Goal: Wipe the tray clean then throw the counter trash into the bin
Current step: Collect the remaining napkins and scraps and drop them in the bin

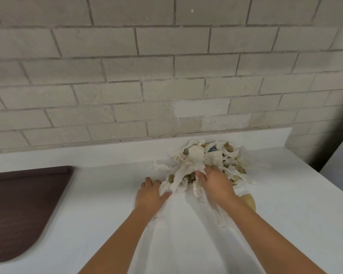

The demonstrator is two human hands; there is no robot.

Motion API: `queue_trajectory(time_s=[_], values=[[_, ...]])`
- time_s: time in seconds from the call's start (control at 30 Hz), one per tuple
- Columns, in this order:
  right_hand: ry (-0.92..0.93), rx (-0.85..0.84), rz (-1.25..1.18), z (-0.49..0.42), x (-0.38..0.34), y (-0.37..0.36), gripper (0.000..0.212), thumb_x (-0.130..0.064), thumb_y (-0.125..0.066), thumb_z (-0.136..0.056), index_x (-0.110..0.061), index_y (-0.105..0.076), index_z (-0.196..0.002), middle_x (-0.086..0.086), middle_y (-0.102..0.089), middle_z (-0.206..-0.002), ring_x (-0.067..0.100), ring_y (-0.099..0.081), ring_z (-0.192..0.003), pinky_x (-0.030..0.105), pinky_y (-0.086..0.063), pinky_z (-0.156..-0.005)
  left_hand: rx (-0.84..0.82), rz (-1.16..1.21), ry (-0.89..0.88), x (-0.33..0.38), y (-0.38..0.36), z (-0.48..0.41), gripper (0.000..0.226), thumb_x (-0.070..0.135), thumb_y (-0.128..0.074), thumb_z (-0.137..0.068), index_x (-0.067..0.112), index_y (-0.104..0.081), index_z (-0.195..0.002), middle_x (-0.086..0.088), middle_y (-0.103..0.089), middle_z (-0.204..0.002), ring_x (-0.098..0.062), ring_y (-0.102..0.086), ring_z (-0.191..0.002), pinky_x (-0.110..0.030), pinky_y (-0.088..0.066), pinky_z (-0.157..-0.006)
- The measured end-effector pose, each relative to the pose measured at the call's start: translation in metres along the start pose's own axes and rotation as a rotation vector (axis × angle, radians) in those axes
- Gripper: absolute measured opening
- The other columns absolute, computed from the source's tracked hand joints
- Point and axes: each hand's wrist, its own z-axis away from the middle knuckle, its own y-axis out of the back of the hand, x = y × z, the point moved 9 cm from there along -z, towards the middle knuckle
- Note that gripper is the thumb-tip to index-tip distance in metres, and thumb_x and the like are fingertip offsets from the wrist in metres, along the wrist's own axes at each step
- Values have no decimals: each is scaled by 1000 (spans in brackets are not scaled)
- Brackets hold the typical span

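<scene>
A heap of trash (206,161), torn white paper towels mixed with brown scraps, lies on the white counter (99,194) against the back ledge. My left hand (150,192) rests at the heap's left edge, thumb pressing a strip of paper. My right hand (216,182) lies on the front of the heap with fingers curled into the paper. A dark brown tray (24,204) sits at the far left of the counter, partly cut off by the frame. No bin is in view.
A grey brick wall (166,76) rises behind the counter. A tan rounded object (249,201) peeks out right of my right wrist. The counter ends at the right, where a dark gap (329,147) and a pale surface show.
</scene>
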Motion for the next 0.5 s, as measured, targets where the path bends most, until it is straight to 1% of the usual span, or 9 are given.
queue_trajectory(time_s=[0.07, 0.13, 0.2, 0.27, 0.3, 0.33, 0.37, 0.43, 0.5], values=[[-40, 42, -191, 2, -1, 21, 38, -39, -36, -100, -7, -56, -96, 8, -53, -92, 28, -55, -88, 32, -38, -70, 120, 74, -75, 4, 5, 0, 43, 43, -47, -93, 8, -54, -117, -13, -49, -116, -30, -52, -104, -35, -47, -77], [-70, 92, -381, 9, -1, 42, 34, -39, -38, -99, -16, -46, -75, -1, -44, -76, 21, -49, -74, 30, -33, -67, 155, 126, -91, 4, 6, 1, 34, 32, -51, -93, 6, -55, -113, -14, -53, -110, -31, -54, -100, -35, -46, -75], [-84, 185, -561, 19, -1, 63, 40, -40, -46, -96, -21, -40, -62, -4, -40, -66, 14, -44, -63, 30, -32, -62, 159, 198, -102, 3, 7, 2, 33, 26, -55, -89, 7, -53, -116, -13, -56, -108, -30, -54, -99, -35, -46, -76], [-97, 282, -785, 30, 4, 78, 40, -39, -58, -91, -24, -48, -55, -8, -46, -60, 7, -46, -56, 24, -38, -58, 164, 269, -119, 3, 10, 4, 40, 23, -56, -88, 12, -50, -126, -13, -58, -107, -31, -55, -99, -37, -47, -76], [-103, 328, -878, 36, 9, 82, 42, -34, -63, -89, -24, -49, -50, -11, -45, -57, 5, -45, -53, 20, -38, -56, 170, 293, -117, 3, 12, 6, 42, 23, -54, -89, 16, -48, -130, -12, -59, -108, -31, -56, -100, -36, -48, -77], [-106, 368, -945, 41, 14, 84, 44, -26, -66, -87, -23, -47, -47, -11, -43, -55, 4, -43, -53, 19, -37, -56, 193, 330, -114, 3, 17, 7, 41, 23, -52, -89, 18, -50, -130, -11, -60, -107, -30, -57, -99, -35, -48, -76], [-98, 403, -970, 46, 20, 84, 43, -19, -66, -85, -19, -44, -48, -8, -42, -57, 7, -42, -54, 22, -36, -57, 222, 384, -108, 3, 23, 10, 38, 23, -50, -88, 18, -56, -125, -11, -62, -103, -30, -59, -96, -33, -47, -73], [-82, 427, -923, 54, 31, 76, 33, -13, -62, -80, -9, -39, -57, 0, -38, -60, 13, -38, -57, 28, -33, -59, 293, 521, -63, 2, 42, 15, 37, 25, -43, -80, 14, -67, -106, -12, -63, -93, -31, -61, -86, -30, -44, -67], [-105, 365, -774, 59, 40, 55, 22, -11, -61, -82, -7, -43, -69, 1, -43, -63, 14, -38, -57, 29, -32, -56, 365, 640, -22, 2, 63, 19, 40, 26, -39, -75, 8, -68, -95, -12, -63, -88, -30, -60, -80, -29, -43, -66]])
